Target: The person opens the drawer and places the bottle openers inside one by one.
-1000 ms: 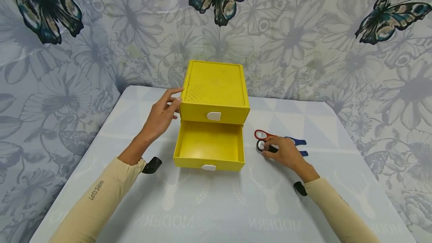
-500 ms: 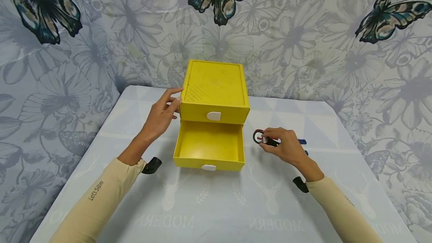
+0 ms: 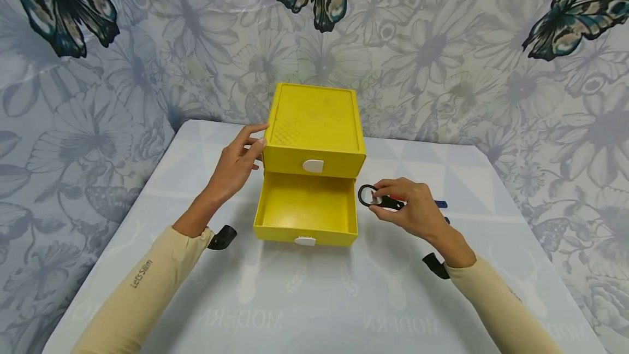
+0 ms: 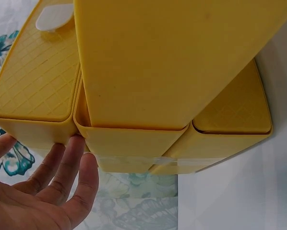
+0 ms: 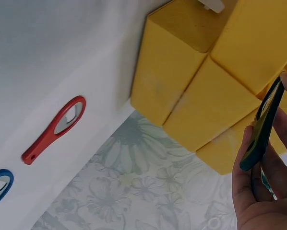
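Observation:
A yellow drawer unit [image 3: 314,119] stands at the table's middle, its middle drawer [image 3: 306,206] pulled out with nothing in it. My left hand [image 3: 235,164] rests its fingertips on the unit's left side near the top. Right of the drawer, my right hand [image 3: 413,206] pinches a black bottle opener [image 3: 391,202] between thumb and fingers, its ring end toward the drawer and raised off the table. In the right wrist view the black opener is seen edge-on. A red bottle opener [image 5: 47,139] lies on the table, mostly behind the right hand in the head view.
Two blue bottle openers lie beyond the right hand, with one blue handle [image 3: 440,204] showing past it. The closed top drawer has a white handle [image 3: 313,166] and overhangs the open one. A patterned wall covering [image 3: 442,81] rises behind the table's back edge.
My right hand has lifted the black bottle opener off the table and carried it left toward the open drawer. The left hand stays at the unit's side.

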`<state>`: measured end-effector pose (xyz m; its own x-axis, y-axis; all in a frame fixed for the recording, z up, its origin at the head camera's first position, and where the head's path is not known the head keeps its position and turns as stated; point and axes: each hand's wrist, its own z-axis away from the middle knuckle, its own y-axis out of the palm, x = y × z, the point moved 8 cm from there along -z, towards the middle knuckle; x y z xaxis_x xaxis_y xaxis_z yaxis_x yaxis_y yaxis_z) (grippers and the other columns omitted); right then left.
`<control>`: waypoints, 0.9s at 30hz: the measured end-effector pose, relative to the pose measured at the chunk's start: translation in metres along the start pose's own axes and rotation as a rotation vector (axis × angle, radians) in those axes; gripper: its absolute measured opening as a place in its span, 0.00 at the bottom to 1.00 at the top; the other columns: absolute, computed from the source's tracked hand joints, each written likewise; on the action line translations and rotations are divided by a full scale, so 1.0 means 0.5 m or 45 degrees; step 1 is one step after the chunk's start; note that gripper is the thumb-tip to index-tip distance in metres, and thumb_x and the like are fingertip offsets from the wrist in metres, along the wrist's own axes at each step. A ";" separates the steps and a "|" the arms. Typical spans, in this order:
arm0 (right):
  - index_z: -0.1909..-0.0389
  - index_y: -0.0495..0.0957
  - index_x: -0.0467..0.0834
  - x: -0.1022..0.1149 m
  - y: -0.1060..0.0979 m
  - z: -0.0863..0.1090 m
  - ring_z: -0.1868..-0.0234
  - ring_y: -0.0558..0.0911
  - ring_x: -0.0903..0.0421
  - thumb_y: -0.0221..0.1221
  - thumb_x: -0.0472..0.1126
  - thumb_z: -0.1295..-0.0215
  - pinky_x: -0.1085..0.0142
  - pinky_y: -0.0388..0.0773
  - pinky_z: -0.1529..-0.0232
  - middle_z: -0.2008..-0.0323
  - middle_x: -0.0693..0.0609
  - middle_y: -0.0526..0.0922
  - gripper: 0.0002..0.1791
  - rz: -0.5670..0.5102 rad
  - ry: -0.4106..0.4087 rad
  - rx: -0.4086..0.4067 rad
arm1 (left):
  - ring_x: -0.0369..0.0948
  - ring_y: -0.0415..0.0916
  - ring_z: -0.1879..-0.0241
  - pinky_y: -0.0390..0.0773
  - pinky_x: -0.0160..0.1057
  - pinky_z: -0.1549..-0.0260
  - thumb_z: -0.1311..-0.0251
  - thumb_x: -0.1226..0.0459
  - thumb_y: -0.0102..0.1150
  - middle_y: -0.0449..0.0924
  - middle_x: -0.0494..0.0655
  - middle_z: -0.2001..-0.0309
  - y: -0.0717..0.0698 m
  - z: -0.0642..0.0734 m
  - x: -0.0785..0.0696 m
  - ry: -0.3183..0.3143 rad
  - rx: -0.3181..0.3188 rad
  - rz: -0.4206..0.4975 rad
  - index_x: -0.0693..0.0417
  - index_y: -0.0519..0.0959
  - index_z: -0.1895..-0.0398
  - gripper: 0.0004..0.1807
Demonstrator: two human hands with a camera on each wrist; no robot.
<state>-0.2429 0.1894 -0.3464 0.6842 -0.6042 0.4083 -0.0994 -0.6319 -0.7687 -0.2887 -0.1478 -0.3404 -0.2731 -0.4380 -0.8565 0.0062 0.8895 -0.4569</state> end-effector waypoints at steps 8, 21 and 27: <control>0.68 0.88 0.46 0.036 -0.009 -0.018 0.60 0.86 0.54 0.79 0.38 0.55 0.72 0.83 0.61 0.59 0.49 0.88 0.12 -0.009 -0.046 -0.010 | 0.51 0.80 0.53 0.82 0.54 0.54 0.24 0.44 0.41 0.75 0.56 0.41 -0.001 0.002 -0.001 0.007 0.005 0.003 0.32 0.61 0.25 0.27; 0.65 0.88 0.45 0.099 0.011 -0.048 0.55 0.84 0.54 0.76 0.39 0.49 0.65 0.84 0.65 0.56 0.49 0.87 0.10 -0.053 -0.108 0.165 | 0.52 0.79 0.53 0.82 0.56 0.54 0.24 0.44 0.41 0.75 0.56 0.42 -0.001 0.000 -0.002 -0.001 0.008 0.001 0.32 0.61 0.25 0.27; 0.64 0.88 0.44 0.124 0.029 -0.069 0.54 0.84 0.54 0.75 0.40 0.47 0.62 0.85 0.59 0.55 0.49 0.87 0.10 -0.061 -0.169 0.263 | 0.52 0.79 0.53 0.82 0.57 0.54 0.24 0.44 0.41 0.75 0.56 0.41 -0.001 0.001 -0.002 -0.001 0.004 0.003 0.32 0.62 0.25 0.27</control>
<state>-0.2267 0.1260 -0.3154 0.7750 -0.4981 0.3889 0.0758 -0.5377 -0.8397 -0.2880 -0.1480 -0.3393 -0.2724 -0.4362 -0.8576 0.0097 0.8900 -0.4558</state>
